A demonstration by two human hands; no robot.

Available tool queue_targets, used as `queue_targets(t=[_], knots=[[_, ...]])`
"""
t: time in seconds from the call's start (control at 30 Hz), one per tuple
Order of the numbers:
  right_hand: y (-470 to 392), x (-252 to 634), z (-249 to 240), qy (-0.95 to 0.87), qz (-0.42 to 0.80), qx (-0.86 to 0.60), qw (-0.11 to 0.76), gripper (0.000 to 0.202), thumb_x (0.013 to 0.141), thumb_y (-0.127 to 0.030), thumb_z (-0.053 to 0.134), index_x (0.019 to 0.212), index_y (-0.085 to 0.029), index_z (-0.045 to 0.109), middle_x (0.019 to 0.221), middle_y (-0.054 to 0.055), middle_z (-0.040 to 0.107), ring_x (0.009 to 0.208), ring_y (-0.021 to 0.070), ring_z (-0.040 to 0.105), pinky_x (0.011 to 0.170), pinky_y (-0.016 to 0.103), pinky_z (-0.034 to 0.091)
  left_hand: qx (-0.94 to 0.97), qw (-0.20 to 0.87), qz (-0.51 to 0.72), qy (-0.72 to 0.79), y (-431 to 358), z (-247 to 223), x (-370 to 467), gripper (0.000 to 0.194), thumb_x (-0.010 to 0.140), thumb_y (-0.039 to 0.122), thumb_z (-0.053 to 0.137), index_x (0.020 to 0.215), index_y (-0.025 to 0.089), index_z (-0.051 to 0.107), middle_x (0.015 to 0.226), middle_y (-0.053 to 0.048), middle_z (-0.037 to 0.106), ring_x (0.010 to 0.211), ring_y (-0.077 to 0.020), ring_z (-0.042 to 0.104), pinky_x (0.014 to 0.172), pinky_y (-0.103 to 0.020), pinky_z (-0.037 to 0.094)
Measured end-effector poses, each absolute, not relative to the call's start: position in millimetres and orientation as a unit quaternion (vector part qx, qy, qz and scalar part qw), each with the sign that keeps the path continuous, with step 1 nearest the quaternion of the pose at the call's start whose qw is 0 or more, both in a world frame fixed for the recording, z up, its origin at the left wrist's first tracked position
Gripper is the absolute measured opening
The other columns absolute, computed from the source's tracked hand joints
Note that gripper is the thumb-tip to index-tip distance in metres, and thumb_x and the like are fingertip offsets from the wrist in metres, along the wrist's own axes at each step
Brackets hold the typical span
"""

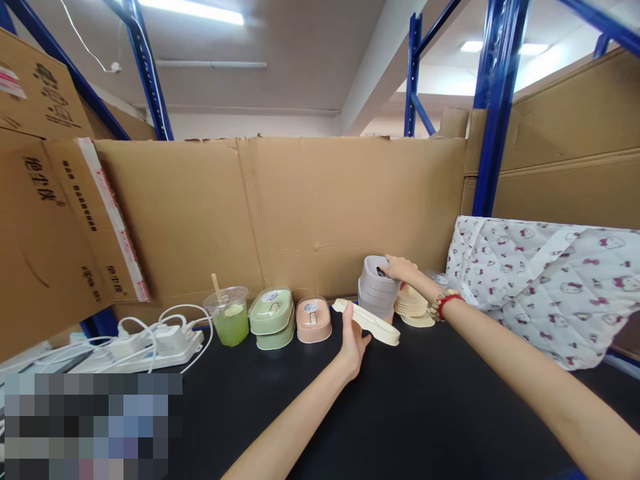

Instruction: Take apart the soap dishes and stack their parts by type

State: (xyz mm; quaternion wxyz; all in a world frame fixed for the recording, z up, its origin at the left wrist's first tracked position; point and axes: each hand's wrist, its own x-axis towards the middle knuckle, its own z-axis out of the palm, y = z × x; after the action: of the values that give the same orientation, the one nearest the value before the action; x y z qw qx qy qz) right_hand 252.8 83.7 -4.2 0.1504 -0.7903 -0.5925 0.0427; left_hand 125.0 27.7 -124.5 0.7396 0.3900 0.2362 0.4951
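Observation:
My left hand (354, 350) grips a cream-coloured oblong plastic lid or tray (375, 325) by its left part, holding it tilted above the black table. Farther back, my right hand (400, 268) closes on the rim of the topmost grey plastic container (376, 285), which tops a stack of the same kind. A dark spot shows inside that container by my fingertips. Just right of the stack, partly behind my right forearm, are several cream plastic pieces (411, 303) piled up. A pink lidded box (313, 321) and two stacked green lidded boxes (273, 317) stand left of the cream piece.
A plastic cup of green drink (233, 327) with a straw stands beside the green boxes. White cables and a power strip (145, 357) lie at the left. Cardboard (320, 213) walls the back of the black table (400, 413). A patterned quilted cloth (545, 287) hangs at the right.

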Motion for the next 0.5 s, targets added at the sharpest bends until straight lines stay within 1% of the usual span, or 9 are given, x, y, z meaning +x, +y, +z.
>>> queue_targets(t=[0.1,0.17,0.23,0.27,0.33,0.37,0.4,0.43,0.5], knots=[[82.1,255.2,0.1,-0.594,0.066,-0.787,0.154,0.048,0.092,-0.039,0.028,0.131,-0.017,0.045,0.112,0.013,0.063,0.075,0.0196,0.067,0.078,0.033,0.049,0.378,0.73,0.518,0.237,22.8,-116.6,118.1,0.055,0.093,0.056,0.022,0.127,0.017,0.041,0.133,-0.01,0.038,0.132,-0.0227,0.025,0.104,-0.038,0.029],[76.3,258.0,1.3,-0.596,0.054,-0.781,0.179,0.054,0.092,-0.046,0.022,0.131,-0.016,0.045,0.122,0.014,0.057,0.093,0.0239,0.064,0.082,0.036,0.048,0.379,0.718,0.534,0.236,19.1,-107.9,113.6,0.056,0.092,0.058,0.024,0.126,0.017,0.041,0.131,-0.01,0.04,0.13,-0.0232,0.028,0.103,-0.036,0.031],[63.6,261.2,-2.0,-0.628,0.026,-0.735,0.255,0.057,0.091,-0.051,0.019,0.129,-0.019,0.047,0.128,0.011,0.053,0.11,0.0271,0.055,0.091,0.041,0.043,0.376,0.699,0.563,0.231,15.6,-95.2,110.2,0.056,0.092,0.059,0.025,0.125,0.017,0.04,0.128,-0.01,0.043,0.127,-0.0227,0.033,0.102,-0.034,0.034],[54.5,262.6,-5.8,-0.666,0.024,-0.679,0.307,0.059,0.09,-0.052,0.016,0.128,-0.02,0.048,0.129,0.01,0.052,0.115,0.0266,0.051,0.094,0.043,0.041,0.368,0.695,0.575,0.225,14.1,-87.4,109.3,0.053,0.093,0.057,0.023,0.124,0.018,0.04,0.126,-0.009,0.045,0.125,-0.0215,0.036,0.101,-0.033,0.035],[32.6,263.8,-17.0,-0.764,0.043,-0.511,0.392,0.062,0.088,-0.055,0.015,0.127,-0.02,0.048,0.128,0.007,0.053,0.116,0.0232,0.05,0.094,0.041,0.042,0.354,0.706,0.58,0.199,11.4,-70.5,109.8,0.049,0.096,0.052,0.015,0.119,0.018,0.042,0.122,-0.008,0.048,0.12,-0.0198,0.042,0.101,-0.033,0.035],[21.1,263.7,-23.5,-0.809,0.047,-0.425,0.403,0.064,0.086,-0.059,0.021,0.129,-0.02,0.047,0.128,0.007,0.053,0.116,0.0222,0.05,0.094,0.039,0.043,0.351,0.714,0.576,0.188,10.4,-62.1,111.0,0.052,0.095,0.053,0.014,0.115,0.017,0.045,0.119,-0.008,0.05,0.117,-0.0204,0.044,0.101,-0.033,0.036],[10.4,263.2,-29.7,-0.837,0.025,-0.37,0.402,0.065,0.082,-0.061,0.033,0.129,-0.019,0.046,0.129,0.007,0.052,0.117,0.0223,0.05,0.095,0.038,0.043,0.353,0.72,0.571,0.176,9.5,-54.3,112.6,0.054,0.094,0.056,0.015,0.111,0.015,0.048,0.117,-0.009,0.051,0.116,-0.0212,0.046,0.101,-0.033,0.036],[1.4,262.9,-35.1,-0.853,-0.012,-0.342,0.394,0.063,0.079,-0.059,0.042,0.127,-0.019,0.048,0.129,0.006,0.053,0.117,0.0223,0.05,0.096,0.037,0.042,0.361,0.723,0.565,0.166,8.7,-47.5,114.1,0.057,0.094,0.058,0.016,0.108,0.014,0.05,0.115,-0.01,0.052,0.115,-0.0224,0.046,0.101,-0.034,0.036],[-9.2,264.3,-42.4,-0.848,-0.087,-0.352,0.386,0.047,0.081,-0.046,0.046,0.12,-0.02,0.055,0.122,0.005,0.058,0.111,0.0211,0.055,0.094,0.034,0.044,0.405,0.729,0.531,0.151,8.0,-38.8,115.2,0.065,0.092,0.062,0.015,0.109,0.01,0.051,0.118,-0.014,0.05,0.117,-0.0251,0.044,0.103,-0.036,0.033]])
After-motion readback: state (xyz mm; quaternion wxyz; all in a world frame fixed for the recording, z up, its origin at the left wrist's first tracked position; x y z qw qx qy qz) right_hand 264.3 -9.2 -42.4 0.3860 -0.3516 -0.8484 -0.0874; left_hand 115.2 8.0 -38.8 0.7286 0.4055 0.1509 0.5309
